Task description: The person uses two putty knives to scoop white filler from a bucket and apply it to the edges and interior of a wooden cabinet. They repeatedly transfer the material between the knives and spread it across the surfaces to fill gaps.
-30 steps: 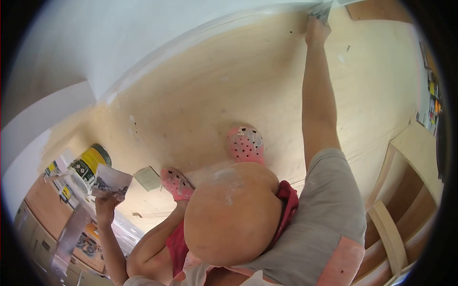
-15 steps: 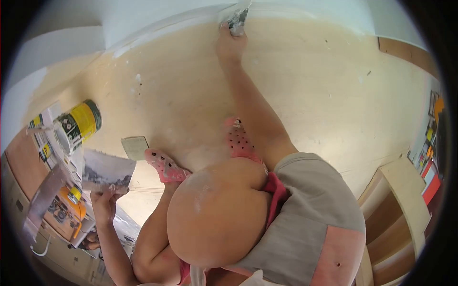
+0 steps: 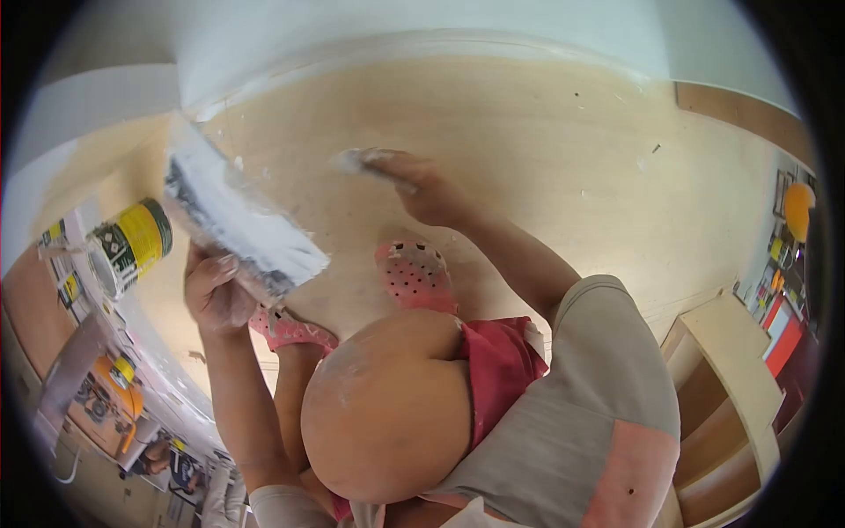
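Note:
My left hand (image 3: 217,289) is closed around the lower edge of a wide flat scraper (image 3: 246,216), held up at the left and tilted. White filler covers much of its face, with dark smears along the edges. My right hand (image 3: 431,189) grips a putty knife (image 3: 374,165) over the middle of the floor, blade toward the left. Its blade is smeared white and blurred by motion. A small gap separates the two tools. Filler is on the fingers of my left hand.
A green and yellow tin (image 3: 136,236) stands at the left. My pink clogs (image 3: 414,271) are on the pale wooden floor (image 3: 528,141), below a white wall (image 3: 422,26). A wooden shelf unit (image 3: 726,396) is at the right. Far left, a person sits among the clutter.
My right hand has drawn the putty knife back from the wall, down and left. My left hand has raised the scraper up and right, turning it to show a broad layer of filler.

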`<state>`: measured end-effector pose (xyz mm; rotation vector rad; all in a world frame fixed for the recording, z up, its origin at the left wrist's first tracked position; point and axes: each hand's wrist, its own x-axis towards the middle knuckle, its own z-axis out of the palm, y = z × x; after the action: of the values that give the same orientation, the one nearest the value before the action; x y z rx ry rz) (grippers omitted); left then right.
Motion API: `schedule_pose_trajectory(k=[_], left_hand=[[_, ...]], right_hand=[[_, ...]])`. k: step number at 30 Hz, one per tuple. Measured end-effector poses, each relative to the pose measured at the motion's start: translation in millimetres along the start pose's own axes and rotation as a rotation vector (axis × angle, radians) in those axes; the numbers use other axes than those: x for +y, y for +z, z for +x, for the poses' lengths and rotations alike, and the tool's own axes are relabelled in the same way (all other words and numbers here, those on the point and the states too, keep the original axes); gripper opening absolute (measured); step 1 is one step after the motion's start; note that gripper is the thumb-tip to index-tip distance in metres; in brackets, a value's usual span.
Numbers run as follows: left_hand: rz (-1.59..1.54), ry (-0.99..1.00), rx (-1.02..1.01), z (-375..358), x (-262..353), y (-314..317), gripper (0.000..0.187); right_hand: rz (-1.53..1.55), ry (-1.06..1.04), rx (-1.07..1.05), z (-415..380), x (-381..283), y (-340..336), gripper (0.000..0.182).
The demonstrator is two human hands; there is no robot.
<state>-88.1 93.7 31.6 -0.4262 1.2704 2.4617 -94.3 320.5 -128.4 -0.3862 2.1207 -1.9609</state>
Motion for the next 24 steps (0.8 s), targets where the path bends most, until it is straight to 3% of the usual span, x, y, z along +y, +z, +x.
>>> schedule_pose_trajectory(k=[1,3,4,6,7,8,9,11,14,16,19,21,22,24], left_hand=[[0.004,-0.004,-0.014,3.1,7.1,0.1,0.053],[0.044,-0.005,0.089,4.0,19.3,-5.1,0.043],[0.104,-0.050,0.103,5.6,25.4,-7.7,0.038],[0.196,-0.070,0.183,7.1,33.4,-17.3,0.025],[0.216,-0.107,0.216,4.1,38.6,-35.7,0.025],[0.168,-0.237,-0.101,3.5,49.3,-63.1,0.027],[0.278,-0.162,0.237,2.4,43.2,-34.0,0.031],[0.299,-0.171,0.270,1.1,45.9,-43.8,0.037],[0.281,-0.219,0.308,0.3,54.8,-59.8,0.050],[0.283,-0.259,0.295,3.7,61.4,-67.8,0.049],[0.267,-0.266,0.274,14.1,61.6,-60.3,0.045],[0.226,-0.372,0.095,20.5,61.7,-68.0,0.046],[0.227,-0.365,0.112,22.7,58.0,-65.1,0.046],[0.312,-0.325,0.212,30.3,39.0,-38.8,0.024]], right_hand=[[0.075,0.243,0.155,-11.1,9.4,-3.8,0.028],[0.377,0.478,0.508,-17.9,27.8,-45.7,0.030],[0.238,0.614,0.643,-21.7,22.7,-83.2,0.028],[0.304,0.216,1.194,-32.4,49.3,-141.5,0.030],[0.197,0.119,1.348,-41.3,59.6,-178.4,0.030],[0.175,0.067,1.432,-48.4,63.9,-212.1,0.030],[0.153,0.015,1.509,-52.5,67.1,-243.5,0.031],[0.175,-0.004,1.557,-52.5,88.0,-295.2,0.022],[0.167,0.091,1.567,-42.8,106.4,-341.8,0.026],[0.106,0.064,1.516,-34.1,121.5,-357.5,0.026],[-0.074,0.258,1.460,-24.9,110.2,-343.2,0.027],[0.025,0.249,1.459,-12.3,100.2,-309.4,0.026],[0.016,0.273,1.427,-6.0,88.8,-283.3,0.025],[0.109,0.288,1.369,7.7,99.0,-248.5,0.022]])
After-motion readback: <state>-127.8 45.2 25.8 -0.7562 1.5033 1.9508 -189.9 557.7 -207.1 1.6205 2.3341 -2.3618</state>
